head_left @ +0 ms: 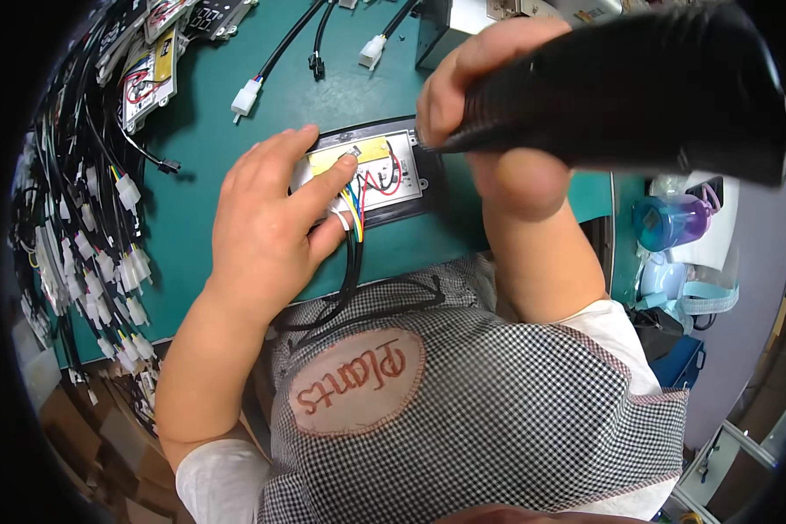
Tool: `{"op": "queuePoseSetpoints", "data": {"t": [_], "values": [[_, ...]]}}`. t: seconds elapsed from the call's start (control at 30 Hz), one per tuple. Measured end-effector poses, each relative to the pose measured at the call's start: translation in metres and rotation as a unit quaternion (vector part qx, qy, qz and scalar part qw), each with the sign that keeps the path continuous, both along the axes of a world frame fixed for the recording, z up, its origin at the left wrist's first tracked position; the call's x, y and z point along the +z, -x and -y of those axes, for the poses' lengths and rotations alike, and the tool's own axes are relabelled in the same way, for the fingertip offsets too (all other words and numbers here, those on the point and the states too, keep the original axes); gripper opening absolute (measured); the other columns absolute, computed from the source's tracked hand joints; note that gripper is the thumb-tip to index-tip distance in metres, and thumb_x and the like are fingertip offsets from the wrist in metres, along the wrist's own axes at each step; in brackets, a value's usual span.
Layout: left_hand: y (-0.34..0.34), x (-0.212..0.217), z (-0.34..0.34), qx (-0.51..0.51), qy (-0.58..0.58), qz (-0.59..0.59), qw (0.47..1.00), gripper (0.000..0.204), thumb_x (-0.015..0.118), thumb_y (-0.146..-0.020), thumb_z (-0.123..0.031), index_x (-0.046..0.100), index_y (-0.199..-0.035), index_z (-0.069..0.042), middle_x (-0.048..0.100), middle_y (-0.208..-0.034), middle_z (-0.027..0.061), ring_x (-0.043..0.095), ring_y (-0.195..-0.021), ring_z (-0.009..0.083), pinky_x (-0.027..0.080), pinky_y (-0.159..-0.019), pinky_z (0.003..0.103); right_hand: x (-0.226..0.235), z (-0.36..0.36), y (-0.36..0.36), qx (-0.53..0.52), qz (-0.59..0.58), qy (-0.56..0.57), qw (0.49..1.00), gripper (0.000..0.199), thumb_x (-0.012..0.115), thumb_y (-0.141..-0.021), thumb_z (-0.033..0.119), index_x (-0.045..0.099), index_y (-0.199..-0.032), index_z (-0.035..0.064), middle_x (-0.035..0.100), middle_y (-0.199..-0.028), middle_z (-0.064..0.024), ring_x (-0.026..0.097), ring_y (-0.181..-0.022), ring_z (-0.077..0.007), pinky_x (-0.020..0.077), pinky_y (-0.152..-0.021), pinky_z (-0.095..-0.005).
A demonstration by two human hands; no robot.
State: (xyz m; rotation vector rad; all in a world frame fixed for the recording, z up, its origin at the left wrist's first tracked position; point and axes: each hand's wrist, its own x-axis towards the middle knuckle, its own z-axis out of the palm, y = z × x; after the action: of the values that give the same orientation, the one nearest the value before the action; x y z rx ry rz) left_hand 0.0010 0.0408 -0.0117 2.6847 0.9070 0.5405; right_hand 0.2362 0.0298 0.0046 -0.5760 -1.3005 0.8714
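Note:
A white circuit board (409, 190) with a yellow block (373, 148) and coloured wires (359, 214) lies in a black frame (432, 179) on the table. My left hand (262, 210) grips it from the left, fingertips over the far side and thumb by the wires. Black cables (351, 272) run from the board toward my lap. My right hand (467, 74) is closed round a large black electric screwdriver (646, 92), held tilted, its narrow end at the board's far right corner. The tool hides most of that hand and the bit's exact contact.
Bundled black cables with white connectors (131, 271) hang over the table's left side, beside more circuit boards (148, 83). Loose connectors (246, 98) lie at the far side of the green table (201, 96). A metal box (445, 31) stands behind; a blue-purple bottle (668, 218) is at right.

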Motion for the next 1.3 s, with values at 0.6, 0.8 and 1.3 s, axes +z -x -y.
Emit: {"op": "queuePoseSetpoints", "data": {"t": [0.6, 0.8, 1.3], "values": [[0.000, -0.002, 0.001, 0.000, 0.001, -0.004, 1.000, 0.056, 0.076, -0.065, -0.009, 0.070, -0.120, -0.016, 0.058, -0.133, 0.0157, 0.056, -0.120, 0.0357, 0.044, -0.100, 0.046, -0.014, -0.007, -0.030, -0.025, -0.045, -0.086, 0.995, 0.086, 0.055, -0.079, 0.081, 0.056, -0.114, 0.0027, 0.059, -0.078, -0.0129, 0.059, -0.062, -0.0251, 0.0513, -0.060, -0.0404], [0.003, 0.005, 0.004, 0.003, 0.027, 0.007, 1.000, 0.050, 0.073, -0.070, -0.006, 0.070, -0.119, -0.014, 0.057, -0.134, 0.0155, 0.055, -0.120, 0.0366, 0.043, -0.103, 0.047, 0.000, 0.000, -0.023, -0.036, -0.092, -0.091, 0.991, 0.090, 0.052, -0.077, 0.085, 0.056, -0.115, 0.0044, 0.060, -0.080, -0.0109, 0.057, -0.061, -0.0238, 0.0509, -0.060, -0.0399], [-0.029, 0.027, 0.020, 0.027, 0.443, 0.277, 0.852, 0.016, 0.070, -0.088, -0.007, 0.067, -0.102, 0.001, 0.067, -0.090, 0.0022, 0.057, -0.072, 0.0068, 0.046, -0.064, 0.022, 0.058, 0.037, -0.005, 0.126, -0.161, -0.064, 0.977, 0.072, 0.075, -0.073, 0.059, 0.059, -0.116, 0.0043, 0.059, -0.086, -0.0028, 0.058, -0.071, -0.0175, 0.0453, -0.067, -0.0339]]}}
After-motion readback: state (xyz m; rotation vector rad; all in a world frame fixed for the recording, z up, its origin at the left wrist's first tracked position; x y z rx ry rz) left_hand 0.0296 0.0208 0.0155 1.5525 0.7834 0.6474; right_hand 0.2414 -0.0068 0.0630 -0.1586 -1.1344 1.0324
